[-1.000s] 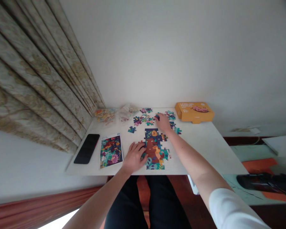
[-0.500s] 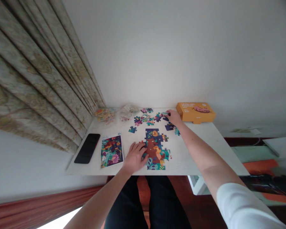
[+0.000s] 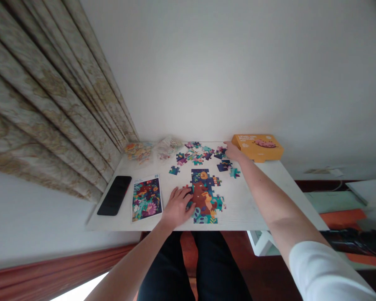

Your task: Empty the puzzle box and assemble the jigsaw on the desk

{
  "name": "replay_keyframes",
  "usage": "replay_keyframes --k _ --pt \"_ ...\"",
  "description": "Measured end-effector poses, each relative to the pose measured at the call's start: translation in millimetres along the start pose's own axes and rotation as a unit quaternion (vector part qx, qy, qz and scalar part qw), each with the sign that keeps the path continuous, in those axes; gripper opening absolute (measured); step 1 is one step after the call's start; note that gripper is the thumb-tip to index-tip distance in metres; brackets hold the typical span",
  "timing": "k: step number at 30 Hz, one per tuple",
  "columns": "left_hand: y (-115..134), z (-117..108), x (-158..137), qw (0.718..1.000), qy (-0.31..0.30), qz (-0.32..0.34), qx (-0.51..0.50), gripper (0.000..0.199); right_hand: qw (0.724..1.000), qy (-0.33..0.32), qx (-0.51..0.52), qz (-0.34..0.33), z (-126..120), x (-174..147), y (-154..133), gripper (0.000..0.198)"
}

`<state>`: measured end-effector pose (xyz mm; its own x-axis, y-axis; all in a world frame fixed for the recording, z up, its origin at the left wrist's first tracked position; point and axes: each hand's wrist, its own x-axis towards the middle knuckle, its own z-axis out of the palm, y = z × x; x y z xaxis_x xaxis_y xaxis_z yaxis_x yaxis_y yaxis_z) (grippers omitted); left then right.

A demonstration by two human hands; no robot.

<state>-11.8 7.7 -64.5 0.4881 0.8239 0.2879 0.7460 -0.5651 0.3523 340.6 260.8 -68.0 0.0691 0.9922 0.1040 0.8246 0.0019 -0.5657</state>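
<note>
Part-assembled jigsaw [image 3: 201, 197]: near the middle of the desk's [image 3: 242, 205] front edge.
Left hand [image 3: 177, 206]: fingers slightly spread, at the jigsaw's left side.
Right hand [image 3: 232, 151]: near the back edge, beside the orange puzzle box [image 3: 260, 145]; whether it pinches anything cannot be told.
Loose jigsaw pieces [image 3: 198, 161]: toward the back edge; presumably light, stiff card, tabs bendable, best gripped by opposite sides.

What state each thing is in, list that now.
Puzzle: partly assembled
Loose pieces: scattered
Picture sheet: face up
Phone: screen dark
Orange box: looks closed
Plastic bag: crumpled
Orange-toned pieces: heaped
Curtain: hanging in folds
Left hand: resting, fingers spread
Right hand: grip unclear
</note>
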Motion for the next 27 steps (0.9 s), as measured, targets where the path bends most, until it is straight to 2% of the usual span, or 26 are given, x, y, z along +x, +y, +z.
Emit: replay_keyframes --k 3,7,9,12,14,16,18,20,24,27 --pt "0 1 0 1.000 0.002 0.000 0.000 0.021 0.999 -0.037 -0.017 0.013 -3 1 2 0.066" --pt "-1 1 0 1.000 0.006 0.001 0.001 0.020 0.999 -0.040 -0.024 0.018 -6 1 -3 0.061" --pt "-1 1 0 1.000 0.007 0.001 0.000 0.020 0.999 -0.033 -0.024 0.019 -9 0 -6 0.052" --pt "-1 1 1 1.000 0.009 0.001 -0.002 0.019 1.000 -0.021 -0.005 0.014 -15 -6 -11 0.027" --pt "-1 0 1 1.000 0.011 0.001 -0.002 0.019 0.999 0.000 0.045 0.015 -19 -13 -13 0.015" --pt "-1 0 1 1.000 0.012 0.001 -0.001 0.018 0.993 0.033 0.111 0.028 -22 -24 -15 0.014" --pt "-1 0 2 1.000 0.012 -0.001 0.002 0.018 0.982 0.064 0.169 0.053 -24 -41 -17 0.018" --pt "0 1 3 1.000 0.010 0.000 0.002 0.018 0.968 0.067 0.230 0.079 -24 -63 -19 0.026" --pt "-1 1 4 1.000 0.003 0.001 0.004 0.018 0.929 0.015 0.358 0.090 -22 -122 -25 0.054" --pt "-1 0 3 1.000 0.000 0.001 0.011 0.021 0.914 -0.016 0.398 0.075 -17 -170 -26 0.049"
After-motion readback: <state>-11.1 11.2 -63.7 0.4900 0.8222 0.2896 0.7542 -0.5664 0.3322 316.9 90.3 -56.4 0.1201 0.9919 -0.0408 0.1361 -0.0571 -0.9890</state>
